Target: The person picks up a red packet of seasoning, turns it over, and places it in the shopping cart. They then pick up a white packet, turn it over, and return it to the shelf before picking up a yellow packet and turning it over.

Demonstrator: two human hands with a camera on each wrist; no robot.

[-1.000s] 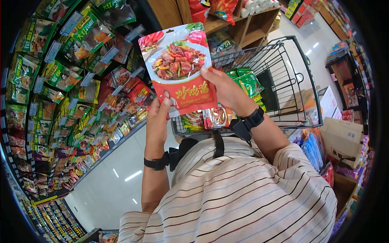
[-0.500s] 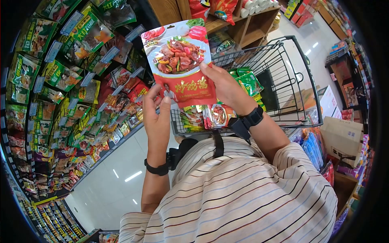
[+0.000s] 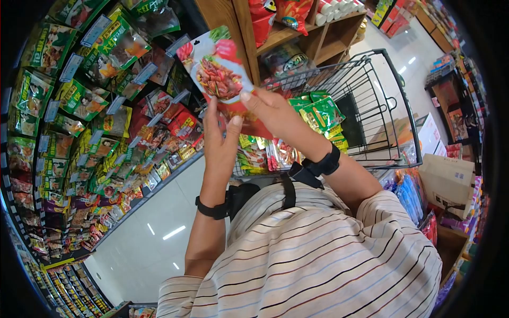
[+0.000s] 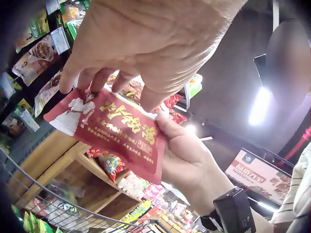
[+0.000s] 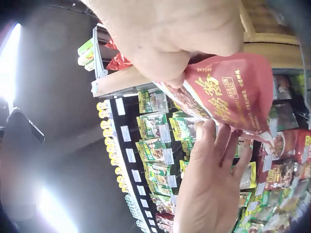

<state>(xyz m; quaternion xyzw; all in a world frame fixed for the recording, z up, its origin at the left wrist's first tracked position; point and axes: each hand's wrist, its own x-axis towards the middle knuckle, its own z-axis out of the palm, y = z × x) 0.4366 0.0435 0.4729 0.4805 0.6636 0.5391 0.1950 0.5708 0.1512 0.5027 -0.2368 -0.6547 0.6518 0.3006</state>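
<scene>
A red-and-white packet [image 3: 228, 79] with a picture of a meat dish is held up, tilted, in front of the chest. My right hand [image 3: 283, 119] grips its right side, thumb on the front. At the packet's lower left, my left hand [image 3: 218, 146] touches it with extended, spread fingers. The left wrist view shows gold lettering on the packet's red part [image 4: 119, 128], with my left hand [image 4: 150, 43] over it and my right hand [image 4: 187, 153] at its edge. In the right wrist view the left fingers [image 5: 221, 141] meet the packet's edge [image 5: 233, 92].
Hanging packets fill the shelf rack [image 3: 111, 122] on the left. A wire shopping cart [image 3: 371, 106] holding green packets [image 3: 321, 114] and other packets stands at the right. Behind is a wooden shelf [image 3: 334, 42] with red bags; a cardboard box [image 3: 448, 183] is far right.
The packet has turned and tilted, and shifted left. Both hands have moved with it; the left fingers, lifted away half a second ago, now touch the packet. More of the cart's green packets shows.
</scene>
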